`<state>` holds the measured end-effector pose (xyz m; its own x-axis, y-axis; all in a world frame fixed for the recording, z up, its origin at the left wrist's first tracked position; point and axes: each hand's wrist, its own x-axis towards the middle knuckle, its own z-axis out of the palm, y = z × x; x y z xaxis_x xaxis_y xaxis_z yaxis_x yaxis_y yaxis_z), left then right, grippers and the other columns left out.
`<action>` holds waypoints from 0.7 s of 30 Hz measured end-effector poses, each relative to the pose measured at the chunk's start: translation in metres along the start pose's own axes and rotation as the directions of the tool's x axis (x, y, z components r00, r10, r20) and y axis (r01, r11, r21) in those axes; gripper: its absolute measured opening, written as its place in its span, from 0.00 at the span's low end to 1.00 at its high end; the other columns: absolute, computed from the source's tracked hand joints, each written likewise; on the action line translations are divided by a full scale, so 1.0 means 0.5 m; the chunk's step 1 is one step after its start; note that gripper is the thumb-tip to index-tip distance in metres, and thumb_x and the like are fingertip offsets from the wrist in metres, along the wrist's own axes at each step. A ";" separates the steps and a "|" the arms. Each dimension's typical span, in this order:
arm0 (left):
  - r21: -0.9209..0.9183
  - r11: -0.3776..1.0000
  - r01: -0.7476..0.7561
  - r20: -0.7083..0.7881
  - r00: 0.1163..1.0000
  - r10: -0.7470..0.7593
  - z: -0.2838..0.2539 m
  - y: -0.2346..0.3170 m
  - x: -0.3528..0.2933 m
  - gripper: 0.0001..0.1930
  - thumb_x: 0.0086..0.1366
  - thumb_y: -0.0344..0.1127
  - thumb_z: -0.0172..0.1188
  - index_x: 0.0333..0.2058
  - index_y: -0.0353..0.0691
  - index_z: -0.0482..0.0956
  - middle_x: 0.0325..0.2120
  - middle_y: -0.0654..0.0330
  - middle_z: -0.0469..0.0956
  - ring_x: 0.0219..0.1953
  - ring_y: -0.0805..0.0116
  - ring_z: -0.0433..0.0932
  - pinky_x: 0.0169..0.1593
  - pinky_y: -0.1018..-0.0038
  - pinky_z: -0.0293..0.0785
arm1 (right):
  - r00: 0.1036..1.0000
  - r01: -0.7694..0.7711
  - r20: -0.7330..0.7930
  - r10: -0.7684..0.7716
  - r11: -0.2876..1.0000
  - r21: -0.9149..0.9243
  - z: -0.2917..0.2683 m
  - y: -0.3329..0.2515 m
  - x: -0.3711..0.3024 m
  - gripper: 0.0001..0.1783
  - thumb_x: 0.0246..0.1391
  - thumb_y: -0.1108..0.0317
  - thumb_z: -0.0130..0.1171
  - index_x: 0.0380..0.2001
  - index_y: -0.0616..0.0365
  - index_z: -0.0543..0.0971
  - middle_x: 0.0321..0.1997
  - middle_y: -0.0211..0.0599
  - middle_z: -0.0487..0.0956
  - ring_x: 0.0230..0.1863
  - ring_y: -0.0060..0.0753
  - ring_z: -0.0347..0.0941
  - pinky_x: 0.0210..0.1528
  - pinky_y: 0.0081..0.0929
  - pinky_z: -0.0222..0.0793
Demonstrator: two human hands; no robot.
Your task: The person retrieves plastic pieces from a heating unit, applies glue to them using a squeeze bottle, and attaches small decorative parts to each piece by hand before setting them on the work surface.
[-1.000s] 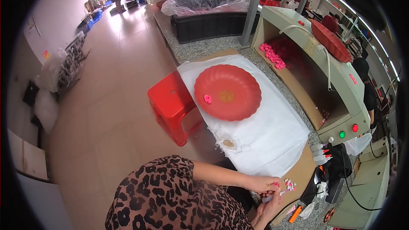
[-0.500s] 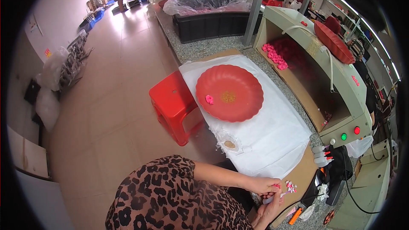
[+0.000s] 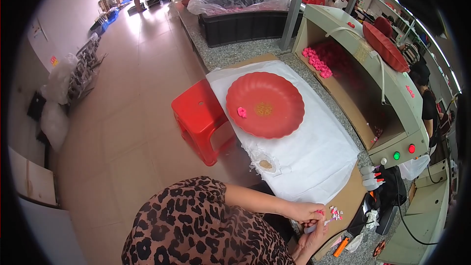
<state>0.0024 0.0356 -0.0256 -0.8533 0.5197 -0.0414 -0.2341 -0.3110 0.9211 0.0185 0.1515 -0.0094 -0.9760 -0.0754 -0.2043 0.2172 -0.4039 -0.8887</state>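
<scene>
- Right hand [image 3: 314,239] grips a slim pale tool [image 3: 309,229].
- Left hand [image 3: 305,211] pinches a small pink piece [image 3: 319,212], likely steadying it for the tool.
- Scraps [image 3: 336,213] lie just beyond, on cardboard [image 3: 347,198].
- Red dish [image 3: 279,100] holds one pink blossom shape [image 3: 242,112], seemingly set within reach on white sheet [image 3: 316,167].

You've got two hands [image 3: 305,211] near right, one middle red plate [image 3: 283,93] with one pink piece [image 3: 242,112], one far-right red plate [image 3: 385,46], one red stool [image 3: 198,102] left, one black bin [image 3: 250,30] far, three round buttons [image 3: 396,156] right.
</scene>
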 end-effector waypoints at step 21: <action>-0.008 0.994 -0.108 0.018 0.994 0.108 -0.004 0.033 -0.001 0.10 0.58 0.29 0.50 0.38 0.34 0.62 0.23 0.60 0.70 0.21 0.78 0.69 0.22 0.83 0.65 | 0.989 -0.124 -0.068 0.130 0.989 0.083 -0.004 -0.021 0.002 0.09 0.49 0.62 0.53 0.27 0.55 0.71 0.18 0.26 0.70 0.13 0.15 0.62 0.14 0.13 0.58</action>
<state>-0.0019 0.0286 -0.0112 -0.8650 0.4975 0.0658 -0.1440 -0.3717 0.9171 0.0150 0.1576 -0.0011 -0.9363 -0.0647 -0.3452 0.3343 -0.4657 -0.8194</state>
